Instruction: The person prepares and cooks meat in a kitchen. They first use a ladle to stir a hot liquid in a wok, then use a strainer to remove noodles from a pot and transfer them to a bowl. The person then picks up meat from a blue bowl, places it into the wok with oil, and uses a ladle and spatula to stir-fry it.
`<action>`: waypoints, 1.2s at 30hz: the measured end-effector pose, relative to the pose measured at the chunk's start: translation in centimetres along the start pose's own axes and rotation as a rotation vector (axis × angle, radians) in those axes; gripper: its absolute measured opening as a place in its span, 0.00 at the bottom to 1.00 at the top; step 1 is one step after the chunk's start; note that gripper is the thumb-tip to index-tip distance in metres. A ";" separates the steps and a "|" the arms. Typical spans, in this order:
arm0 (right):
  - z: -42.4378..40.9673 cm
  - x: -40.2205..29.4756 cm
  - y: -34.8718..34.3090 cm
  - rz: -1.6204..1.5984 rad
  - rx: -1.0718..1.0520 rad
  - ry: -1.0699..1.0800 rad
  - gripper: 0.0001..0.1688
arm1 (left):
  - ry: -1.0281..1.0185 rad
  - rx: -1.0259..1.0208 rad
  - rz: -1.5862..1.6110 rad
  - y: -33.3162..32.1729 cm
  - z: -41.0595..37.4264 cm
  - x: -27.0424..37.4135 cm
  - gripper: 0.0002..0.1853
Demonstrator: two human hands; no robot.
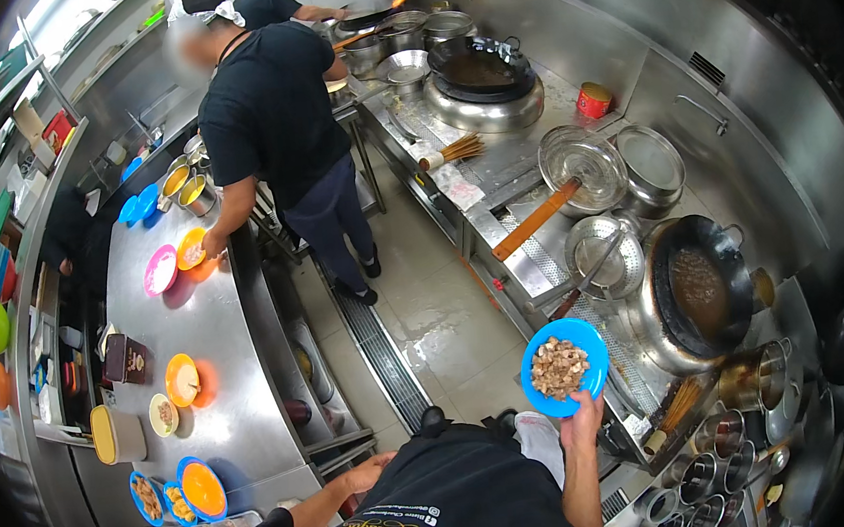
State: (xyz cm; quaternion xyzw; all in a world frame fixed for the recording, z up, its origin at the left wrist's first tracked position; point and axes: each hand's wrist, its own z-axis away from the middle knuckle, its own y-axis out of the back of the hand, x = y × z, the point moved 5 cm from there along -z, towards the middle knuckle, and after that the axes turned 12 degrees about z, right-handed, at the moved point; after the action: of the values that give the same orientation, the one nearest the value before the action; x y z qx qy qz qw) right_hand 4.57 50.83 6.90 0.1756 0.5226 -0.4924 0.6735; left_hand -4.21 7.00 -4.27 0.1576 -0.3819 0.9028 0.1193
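Note:
My right hand [584,416] grips the rim of a blue plastic bowl [600,353], which holds diced, pale brown pieces of food [559,368] that look like meat. The bowl is held in front of the stove's edge, left of a wok [699,292] with bubbling brown liquid in it. My left hand [372,472] hangs by my waist, near the steel worktable; its fingertips are partly hidden against my dark shirt and nothing shows in it. A perforated metal strainer [578,246] and a ladle lie above the blue bowl.
A co-worker [274,118] stands at the steel worktable [231,401], one hand at an orange bowl [191,247]. Another person works by a flaming wok [367,18]. A wire skimmer [538,216] juts over the stove edge. A drain grate [377,350] crosses the wet-looking floor [442,322].

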 end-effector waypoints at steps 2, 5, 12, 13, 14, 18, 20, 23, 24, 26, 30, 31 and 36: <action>-0.2 0.1 0.0 0.039 0.002 -0.025 0.43 | 0.154 0.035 0.030 -0.6 -0.6 0.4 0.07; -0.5 -0.4 -0.3 0.078 -0.027 0.052 0.37 | 0.267 0.069 0.059 1.7 -2.6 1.7 0.07; -0.6 1.3 -1.5 0.087 -0.082 -0.022 0.32 | 0.170 0.679 -0.541 11.8 -8.6 5.7 0.08; -0.9 1.7 -0.8 0.152 -0.016 -0.094 0.32 | 0.147 0.717 -0.599 12.0 -9.7 6.5 0.09; -1.3 1.7 -0.2 0.223 -0.021 -0.144 0.31 | 0.131 0.712 -0.618 11.7 -11.3 6.9 0.10; -3.6 -2.2 5.4 0.320 0.070 -0.086 0.24 | 0.137 0.610 -0.623 9.1 -16.4 7.8 0.14; -5.7 -6.4 9.0 0.328 0.148 -0.004 0.20 | 0.051 0.485 -0.683 7.3 -17.9 8.1 0.15; -9.2 -14.4 15.7 0.332 0.415 0.261 0.16 | -0.002 0.409 -0.747 5.1 -18.7 7.8 0.15; -10.5 -17.1 18.2 0.338 0.513 0.308 0.14 | 0.020 0.427 -0.739 4.9 -18.4 7.2 0.14; -13.2 -21.4 22.4 0.387 0.683 0.424 0.14 | 0.038 0.453 -0.752 4.7 -17.7 6.2 0.12; -20.4 -24.8 28.5 0.746 0.853 0.250 0.22 | 0.174 0.507 -0.611 5.9 -15.0 3.5 0.11; -21.9 -25.2 30.0 0.734 0.916 0.243 0.23 | 0.239 0.527 -0.479 6.4 -14.1 2.8 0.11; -29.3 -26.0 34.1 0.785 0.964 0.074 0.27 | 0.236 0.707 -0.668 5.9 -9.8 -0.5 0.08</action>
State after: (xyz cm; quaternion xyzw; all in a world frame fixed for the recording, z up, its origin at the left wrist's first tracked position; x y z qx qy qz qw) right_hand 18.73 100.76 8.76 0.6557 0.1610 -0.3823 0.6309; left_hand -7.63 10.03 -14.79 0.1989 0.0351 0.9012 0.3835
